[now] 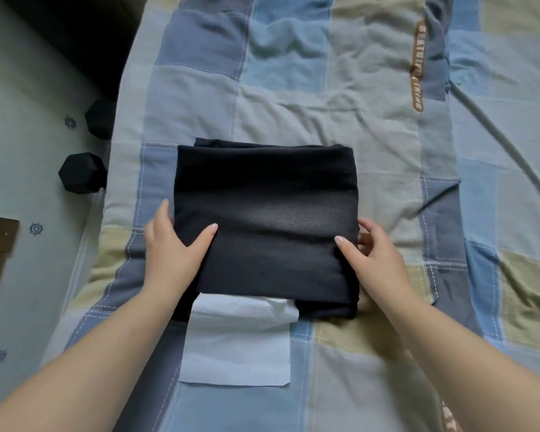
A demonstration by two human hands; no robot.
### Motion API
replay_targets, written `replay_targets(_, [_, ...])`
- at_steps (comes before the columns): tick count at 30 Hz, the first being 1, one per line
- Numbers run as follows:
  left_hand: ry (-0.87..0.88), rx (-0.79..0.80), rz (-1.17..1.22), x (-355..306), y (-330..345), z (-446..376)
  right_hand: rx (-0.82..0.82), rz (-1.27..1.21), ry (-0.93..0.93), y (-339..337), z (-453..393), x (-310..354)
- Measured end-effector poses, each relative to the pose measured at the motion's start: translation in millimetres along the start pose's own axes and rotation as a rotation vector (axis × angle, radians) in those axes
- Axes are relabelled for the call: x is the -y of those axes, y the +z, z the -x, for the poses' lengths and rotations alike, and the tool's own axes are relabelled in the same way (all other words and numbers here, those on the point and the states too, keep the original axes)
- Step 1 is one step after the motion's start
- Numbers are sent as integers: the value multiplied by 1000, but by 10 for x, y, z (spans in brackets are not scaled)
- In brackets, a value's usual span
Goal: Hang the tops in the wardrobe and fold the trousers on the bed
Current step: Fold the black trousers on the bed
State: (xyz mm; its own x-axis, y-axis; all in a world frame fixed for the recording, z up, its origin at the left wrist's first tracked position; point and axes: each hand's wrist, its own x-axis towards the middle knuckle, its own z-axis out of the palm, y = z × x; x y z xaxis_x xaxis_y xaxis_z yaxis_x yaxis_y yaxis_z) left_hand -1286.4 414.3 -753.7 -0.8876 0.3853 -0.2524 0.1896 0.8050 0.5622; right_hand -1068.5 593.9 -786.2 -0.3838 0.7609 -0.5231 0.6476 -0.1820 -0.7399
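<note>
A: Where do we stand with the trousers (264, 222)?

B: They lie on the bed (325, 98) as a dark, squared bundle, several layers deep, right in front of us. We judge the folding nearly done — only the tidying or lifting is left.

A: And our hands?

B: We have one at each side edge. The left hand (172, 244) has its thumb on top of the cloth and its fingers along the left edge, reaching toward the underside; the right hand (373, 249) mirrors it, thumb on top, fingers curled in at the right edge. So both grip the bundle at its sides. We hold it that way, we think, so the layers stay stacked and the edges keep square.

A: What is that white thing at the near edge?

B: A white sheet (236, 341) — a thin textured sheet, partly tucked under the trousers and sticking out toward us. We cannot tell what it is for.

A: Anything else nearby?

B: Two dark dumbbell ends (81, 173) on the floor (28, 120) to the left, well apart from the bundle. No tops and no wardrobe are in sight here.

A: What could go wrong?

B: If we lift unevenly, the soft layers may slide and the fold may open.
</note>
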Motion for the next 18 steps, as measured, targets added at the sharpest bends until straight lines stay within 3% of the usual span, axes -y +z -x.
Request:
replay_targets(3, [-292,206,337,-88,-109,-138,238,-390,226,8,-54,129])
replay_targets(6, [-435,379,532,-289,-216,-218,324,-473,255,8,-57,231])
replay_targets(10, [-303,330,596,-625,-285,4,147,-392,111,-298,145,319])
replay_targets(18, [4,442,786,-2011,-762,845,39,-554,-152,-1957,943,780])
